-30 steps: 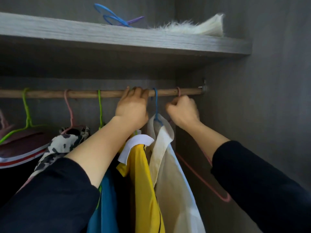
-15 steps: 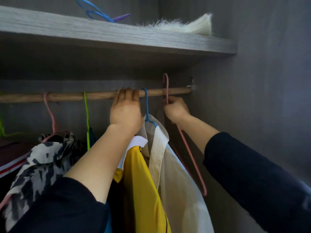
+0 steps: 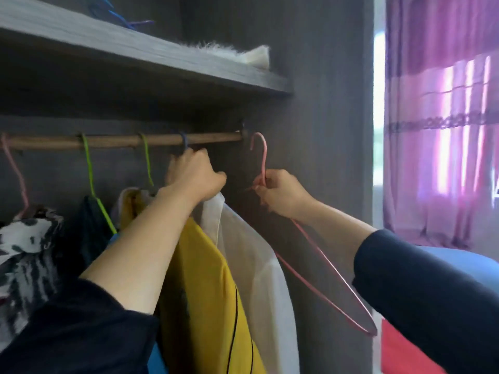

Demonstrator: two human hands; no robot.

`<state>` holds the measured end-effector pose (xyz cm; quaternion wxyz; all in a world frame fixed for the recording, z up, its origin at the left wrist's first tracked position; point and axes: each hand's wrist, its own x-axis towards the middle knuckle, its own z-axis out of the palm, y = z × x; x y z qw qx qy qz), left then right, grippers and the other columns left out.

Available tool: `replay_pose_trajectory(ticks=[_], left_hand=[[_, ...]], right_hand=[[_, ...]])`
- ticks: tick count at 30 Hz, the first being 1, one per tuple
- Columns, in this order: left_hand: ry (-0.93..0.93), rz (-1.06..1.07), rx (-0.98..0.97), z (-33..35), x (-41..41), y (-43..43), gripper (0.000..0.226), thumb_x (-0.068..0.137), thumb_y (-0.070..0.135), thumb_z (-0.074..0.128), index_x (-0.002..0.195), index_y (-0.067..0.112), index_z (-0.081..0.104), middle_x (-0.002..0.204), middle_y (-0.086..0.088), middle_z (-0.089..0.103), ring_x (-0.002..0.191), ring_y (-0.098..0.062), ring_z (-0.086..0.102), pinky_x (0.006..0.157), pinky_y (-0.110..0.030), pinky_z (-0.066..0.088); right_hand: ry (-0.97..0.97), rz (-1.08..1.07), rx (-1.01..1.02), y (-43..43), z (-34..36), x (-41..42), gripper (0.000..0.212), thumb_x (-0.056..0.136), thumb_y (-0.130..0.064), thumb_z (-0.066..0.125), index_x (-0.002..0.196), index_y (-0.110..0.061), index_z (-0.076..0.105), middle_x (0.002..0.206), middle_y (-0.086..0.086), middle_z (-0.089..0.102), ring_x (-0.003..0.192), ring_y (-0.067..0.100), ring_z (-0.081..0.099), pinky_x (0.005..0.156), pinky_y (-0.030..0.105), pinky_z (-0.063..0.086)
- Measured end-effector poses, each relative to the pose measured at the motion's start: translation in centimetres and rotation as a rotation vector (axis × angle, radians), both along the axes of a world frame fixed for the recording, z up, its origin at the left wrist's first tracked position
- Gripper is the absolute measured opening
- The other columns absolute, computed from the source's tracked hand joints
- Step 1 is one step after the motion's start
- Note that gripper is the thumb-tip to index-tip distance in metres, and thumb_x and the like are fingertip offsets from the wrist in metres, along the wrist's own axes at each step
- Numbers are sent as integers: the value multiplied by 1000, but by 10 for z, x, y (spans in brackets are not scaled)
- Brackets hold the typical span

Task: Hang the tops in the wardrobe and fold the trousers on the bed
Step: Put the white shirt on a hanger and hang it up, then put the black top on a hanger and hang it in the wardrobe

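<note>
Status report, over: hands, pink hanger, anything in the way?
Left hand grips blue hanger under rod. Right hand holds pink hanger, bare, off rod. Cream shirt hangs close.

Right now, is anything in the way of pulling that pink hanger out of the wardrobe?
Nothing visible does. The right hand holds the pink hanger, its hook already off the rail and free.

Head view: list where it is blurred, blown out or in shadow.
Head view: motion blur smears the shelf and the patterned top; head view: daylight blows out the strip beside the purple curtain; head view: shadow darkens the wardrobe back above the rail.
</note>
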<state>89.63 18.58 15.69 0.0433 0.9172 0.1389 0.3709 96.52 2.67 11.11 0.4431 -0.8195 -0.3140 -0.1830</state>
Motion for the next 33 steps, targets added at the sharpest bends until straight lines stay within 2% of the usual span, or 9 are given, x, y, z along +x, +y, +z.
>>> replay_pose_trajectory(ticks=[3, 5, 9, 12, 17, 23, 25, 29, 33], left_hand=[[28, -179, -37, -33, -18, -29, 58, 84, 35, 58, 135, 11, 49, 136, -19, 49, 125, -39, 46, 107, -44, 37], [17, -285, -48, -60, -37, -52, 60, 86, 33, 57, 141, 12, 43, 142, -15, 44, 128, -36, 43, 108, -43, 35], [36, -537, -157, -121, -79, -103, 53, 88, 27, 54, 139, 14, 46, 140, -11, 47, 125, -33, 45, 102, -44, 40], [85, -695, -214, -162, -110, -145, 48, 88, 20, 52, 135, 15, 50, 133, -11, 52, 121, -34, 48, 99, -41, 40], [288, -932, -255, -231, -179, -233, 46, 86, 15, 52, 132, 13, 54, 131, -14, 55, 117, -35, 53, 98, -40, 43], [455, -1256, -272, -314, -321, -358, 48, 85, 9, 51, 133, 12, 52, 131, -12, 54, 120, -31, 50, 98, -38, 41], [528, -1331, -231, -334, -369, -396, 47, 86, 10, 50, 133, 15, 51, 133, -9, 52, 122, -29, 49, 99, -38, 40], [641, -1460, -200, -356, -494, -476, 46, 89, 15, 49, 135, 18, 50, 132, -6, 52, 123, -25, 48, 97, -37, 41], [743, -1565, -180, -368, -625, -542, 45, 91, 17, 44, 136, 20, 48, 131, -4, 50, 121, -23, 47, 96, -35, 41]], right_hand=[[90, -101, 133, -40, -31, -47, 16, 91, -11, 52, 79, -20, 58, 59, -5, 62, 47, 9, 56, 52, 27, 48], [134, -152, 169, -66, -56, -86, 21, 91, -12, 54, 74, -21, 59, 59, -3, 63, 45, 7, 56, 52, 27, 48], [185, -292, 148, -120, -104, -172, 16, 89, -10, 58, 75, -12, 65, 61, -3, 65, 52, 5, 59, 65, 32, 54], [252, -449, 143, -163, -140, -234, 11, 87, -13, 62, 79, -8, 68, 60, -1, 67, 54, 11, 61, 64, 36, 54], [459, -640, 89, -239, -191, -353, 12, 89, -9, 64, 85, 1, 70, 63, 3, 67, 55, 13, 58, 59, 28, 48], [671, -915, 72, -325, -241, -521, 14, 86, -6, 62, 89, 4, 72, 69, 12, 69, 57, 15, 60, 56, 23, 50], [727, -996, 88, -350, -255, -583, 13, 87, -8, 63, 90, 1, 71, 75, 15, 71, 62, 16, 64, 60, 26, 53], [763, -1180, 100, -401, -272, -728, 12, 91, -16, 62, 92, -6, 70, 79, 7, 72, 73, 18, 70, 69, 31, 59], [751, -1389, 106, -453, -276, -861, 13, 90, -19, 62, 89, -10, 71, 77, 2, 72, 73, 12, 67, 70, 26, 55]])
